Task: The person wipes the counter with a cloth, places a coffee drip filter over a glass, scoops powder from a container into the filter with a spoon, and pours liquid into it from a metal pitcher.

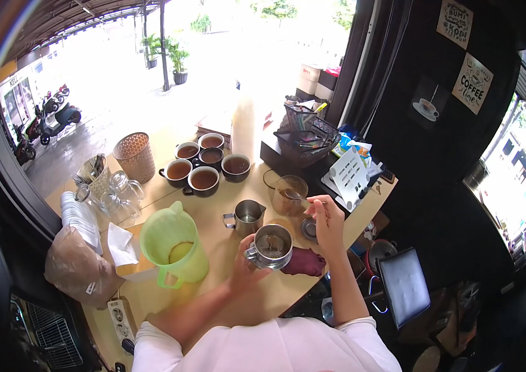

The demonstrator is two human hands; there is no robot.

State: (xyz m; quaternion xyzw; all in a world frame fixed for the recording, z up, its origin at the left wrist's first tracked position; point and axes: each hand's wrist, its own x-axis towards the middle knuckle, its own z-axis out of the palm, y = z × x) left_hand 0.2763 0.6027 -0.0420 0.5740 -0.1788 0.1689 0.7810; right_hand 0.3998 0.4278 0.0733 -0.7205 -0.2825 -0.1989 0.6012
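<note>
My left hand is closed around the side of a small metal cup, with dark liquid or grounds inside it. My right hand pinches the handle of a spoon, whose far end is at a glass cup with brownish contents. A metal milk pitcher stands just beyond my left hand. Beside the metal cup lies a dark red cloth. A small round metal piece sits near my right hand.
Several dark cups of brown liquid stand at the back. To the left are a green plastic jug, glass mugs, a woven basket and a plastic bag. A power strip lies near the front-left edge.
</note>
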